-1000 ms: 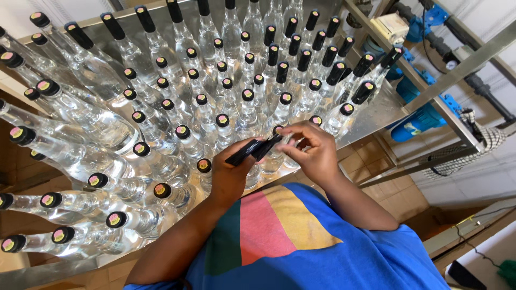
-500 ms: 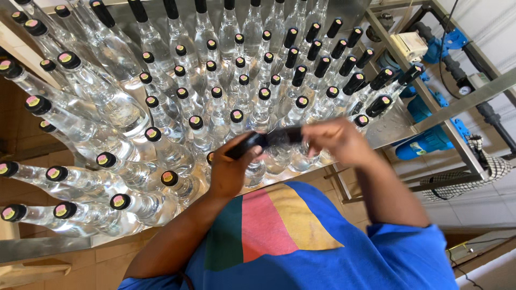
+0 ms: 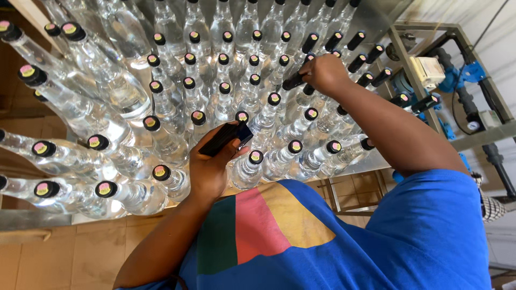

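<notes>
Clear glass bottles point(image 3: 161, 123) are crowding the metal table point(image 3: 376, 16). The right hand point(image 3: 325, 72) is pinching a black shrink sleeve point(image 3: 294, 81) over a far neck (best seated squarely); the left hand point(image 3: 209, 166) is clutching a sleeve stack point(image 3: 226, 138) nearer the body.

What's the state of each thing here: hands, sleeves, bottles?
Left hand: shut on a flat stack of black sleeves.
Right hand: fingers pinched on one black sleeve, at a bottle neck.
Near bottles: clear, upright, capped, necks bare.
Far-right bottles: necks covered in black sleeves.
Table: packed with bottles.
</notes>
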